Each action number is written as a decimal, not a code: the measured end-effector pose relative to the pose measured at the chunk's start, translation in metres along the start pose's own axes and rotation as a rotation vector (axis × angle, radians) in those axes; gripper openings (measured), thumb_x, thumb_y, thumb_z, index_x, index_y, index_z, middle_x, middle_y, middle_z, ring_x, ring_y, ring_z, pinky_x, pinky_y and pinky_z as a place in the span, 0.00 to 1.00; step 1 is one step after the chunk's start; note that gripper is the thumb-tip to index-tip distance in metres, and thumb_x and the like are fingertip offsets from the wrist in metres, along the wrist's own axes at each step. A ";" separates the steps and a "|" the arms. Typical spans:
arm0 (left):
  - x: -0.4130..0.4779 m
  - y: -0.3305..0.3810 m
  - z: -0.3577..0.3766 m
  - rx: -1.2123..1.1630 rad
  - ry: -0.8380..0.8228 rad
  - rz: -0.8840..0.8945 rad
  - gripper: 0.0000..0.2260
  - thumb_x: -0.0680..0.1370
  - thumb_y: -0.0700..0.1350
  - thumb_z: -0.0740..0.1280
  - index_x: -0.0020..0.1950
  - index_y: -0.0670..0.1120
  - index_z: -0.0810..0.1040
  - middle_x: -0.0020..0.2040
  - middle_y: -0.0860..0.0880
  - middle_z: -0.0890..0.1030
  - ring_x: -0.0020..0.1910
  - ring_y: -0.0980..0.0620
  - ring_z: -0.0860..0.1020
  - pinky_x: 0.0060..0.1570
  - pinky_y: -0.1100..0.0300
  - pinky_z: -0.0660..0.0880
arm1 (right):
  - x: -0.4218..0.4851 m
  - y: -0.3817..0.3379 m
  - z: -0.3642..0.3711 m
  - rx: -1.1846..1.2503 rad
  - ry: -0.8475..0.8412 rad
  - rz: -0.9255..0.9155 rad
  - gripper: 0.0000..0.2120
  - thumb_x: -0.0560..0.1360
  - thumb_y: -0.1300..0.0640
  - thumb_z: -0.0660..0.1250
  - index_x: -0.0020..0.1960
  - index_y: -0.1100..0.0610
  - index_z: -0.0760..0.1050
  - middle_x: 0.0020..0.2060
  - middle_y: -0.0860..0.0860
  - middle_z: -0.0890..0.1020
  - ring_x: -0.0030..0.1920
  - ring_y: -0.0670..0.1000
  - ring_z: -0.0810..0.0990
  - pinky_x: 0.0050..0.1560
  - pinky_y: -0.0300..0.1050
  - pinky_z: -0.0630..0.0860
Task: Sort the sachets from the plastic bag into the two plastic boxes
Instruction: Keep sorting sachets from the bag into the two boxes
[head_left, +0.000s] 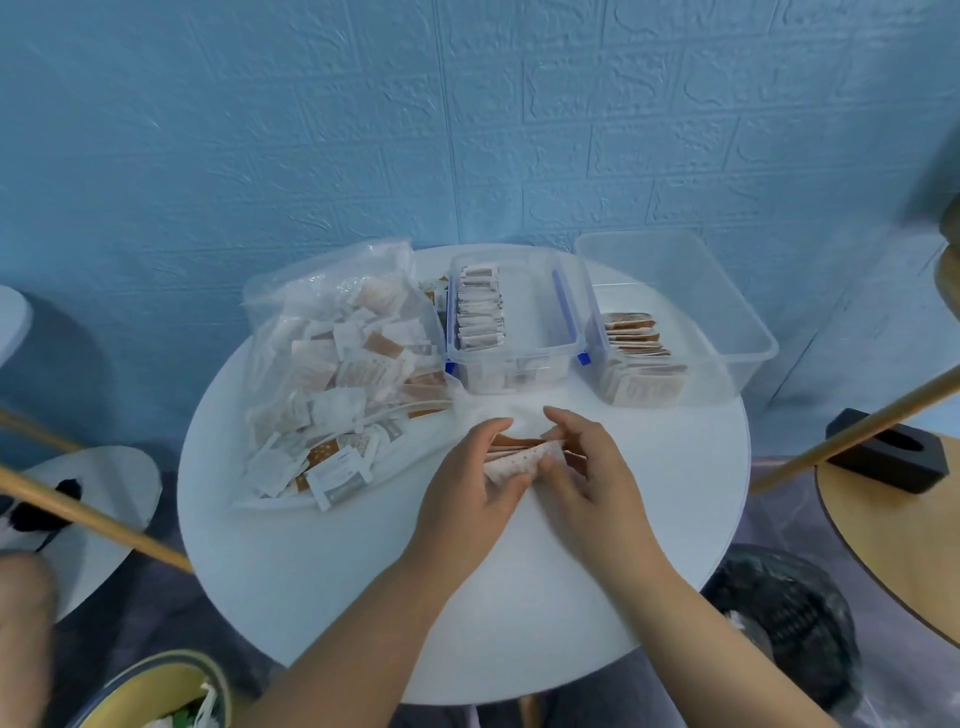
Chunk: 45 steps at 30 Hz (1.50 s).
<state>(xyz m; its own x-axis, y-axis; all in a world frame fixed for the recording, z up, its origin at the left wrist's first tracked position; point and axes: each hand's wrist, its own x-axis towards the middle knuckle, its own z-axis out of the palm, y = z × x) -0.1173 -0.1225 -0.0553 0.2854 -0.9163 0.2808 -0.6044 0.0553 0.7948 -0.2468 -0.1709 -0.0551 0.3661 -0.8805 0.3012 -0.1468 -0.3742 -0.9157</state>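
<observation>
Now the left hand (467, 483) and right hand (587, 467) are together, pinching one small stack of brown sachets (511, 457) over the table's (363, 571) middle. The stack's long axis runs left to right. The clear box (691, 280) already holding brown sachets sits ahead-right by the far edge, nearer the right hand, its long axis running near to far.
</observation>
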 end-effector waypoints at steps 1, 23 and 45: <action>-0.001 -0.001 -0.001 0.032 0.017 -0.002 0.19 0.74 0.44 0.70 0.63 0.51 0.70 0.54 0.55 0.77 0.53 0.60 0.74 0.50 0.75 0.66 | 0.000 0.001 0.001 -0.054 -0.025 -0.053 0.20 0.76 0.62 0.64 0.60 0.41 0.66 0.53 0.42 0.74 0.55 0.39 0.73 0.54 0.27 0.69; -0.006 -0.005 -0.010 0.150 -0.009 -0.104 0.12 0.75 0.44 0.68 0.57 0.49 0.70 0.52 0.51 0.76 0.51 0.54 0.73 0.45 0.72 0.65 | 0.001 0.010 0.011 -0.287 -0.156 -0.142 0.15 0.75 0.64 0.61 0.62 0.55 0.71 0.53 0.44 0.72 0.50 0.39 0.71 0.50 0.24 0.64; 0.094 0.066 0.019 0.119 0.118 0.133 0.18 0.75 0.50 0.67 0.62 0.46 0.70 0.56 0.52 0.75 0.55 0.55 0.72 0.55 0.65 0.67 | 0.133 -0.047 -0.120 -0.312 -0.391 -0.102 0.14 0.72 0.64 0.69 0.46 0.45 0.72 0.38 0.42 0.78 0.35 0.40 0.74 0.40 0.33 0.72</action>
<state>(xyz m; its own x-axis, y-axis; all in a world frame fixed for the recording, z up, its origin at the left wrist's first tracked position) -0.1449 -0.2125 0.0131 0.2782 -0.8509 0.4457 -0.7239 0.1192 0.6795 -0.3018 -0.3052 0.0596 0.7006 -0.6824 0.2085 -0.3377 -0.5745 -0.7456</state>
